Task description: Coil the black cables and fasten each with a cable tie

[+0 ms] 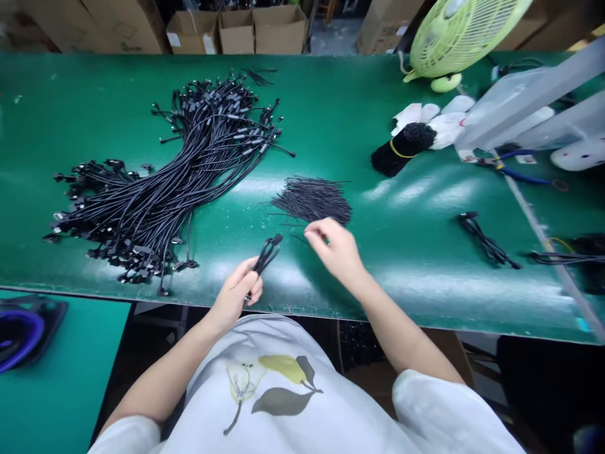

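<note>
My left hand (234, 294) grips a short looped bunch of black cord (267, 255) near the front edge of the green workbench (331, 113). My right hand (335, 250) hangs just in front of a flat pile of thin black cords (312, 200), its thumb and fingertips pinched close together. Whether those fingertips hold a thin strand, I cannot tell. To the left lies a large heap of black cables with small connectors (165, 183), apart from both hands.
A small black cable bunch (484, 239) lies to the right, near a black tuft with a yellow band (403, 149). Blue-handled pliers (524, 174), white pieces (425, 120), plastic bins (520, 101) and a green fan (463, 38) stand beyond. Cardboard boxes (236, 31) sit behind the bench.
</note>
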Demonstrator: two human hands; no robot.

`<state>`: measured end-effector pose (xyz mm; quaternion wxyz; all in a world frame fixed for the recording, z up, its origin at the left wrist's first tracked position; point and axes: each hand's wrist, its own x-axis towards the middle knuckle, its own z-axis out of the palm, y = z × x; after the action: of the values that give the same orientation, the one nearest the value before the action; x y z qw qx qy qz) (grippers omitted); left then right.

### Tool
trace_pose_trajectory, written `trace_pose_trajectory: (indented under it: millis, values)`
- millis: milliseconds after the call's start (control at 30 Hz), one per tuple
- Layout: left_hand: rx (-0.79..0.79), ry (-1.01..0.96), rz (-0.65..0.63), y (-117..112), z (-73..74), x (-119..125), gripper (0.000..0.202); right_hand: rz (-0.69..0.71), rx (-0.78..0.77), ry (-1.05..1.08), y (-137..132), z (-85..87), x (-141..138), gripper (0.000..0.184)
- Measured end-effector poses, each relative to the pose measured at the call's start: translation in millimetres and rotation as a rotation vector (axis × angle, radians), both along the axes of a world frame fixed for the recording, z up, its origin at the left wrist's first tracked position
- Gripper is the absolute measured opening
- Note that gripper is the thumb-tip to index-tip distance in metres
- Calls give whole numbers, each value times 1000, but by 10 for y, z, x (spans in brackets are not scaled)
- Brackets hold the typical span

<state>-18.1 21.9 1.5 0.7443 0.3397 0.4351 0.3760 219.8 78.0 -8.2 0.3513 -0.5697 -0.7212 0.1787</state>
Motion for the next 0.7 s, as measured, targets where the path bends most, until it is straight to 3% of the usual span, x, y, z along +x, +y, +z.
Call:
trace_pose_trajectory:
  millis: [100, 233, 300, 400, 567, 633, 700]
  values:
    - [61, -52, -25, 34, -23, 100, 61, 221, -194, 301, -246, 19, -509, 14]
    - [192, 17, 91, 72, -24, -2, 48, 262, -410, 575, -403, -53, -841, 16]
    - [242, 57, 134, 69, -12, -97, 44, 290, -391, 548, -433, -67, -875, 16]
    - [338, 235, 134, 41, -16, -201, 38, 325, -120, 278, -468, -21, -878, 18]
    - [659, 722, -69, -19, -32, -275, 26, 460, 619, -352, -428, 122, -874, 23]
    - [603, 719, -155, -33, -23, -309, 21, 593, 729, -482, -382, 184, -862, 24]
    - [397, 597, -221, -38, -23, -342, 17, 720, 723, -617, -356, 262, -852, 24]
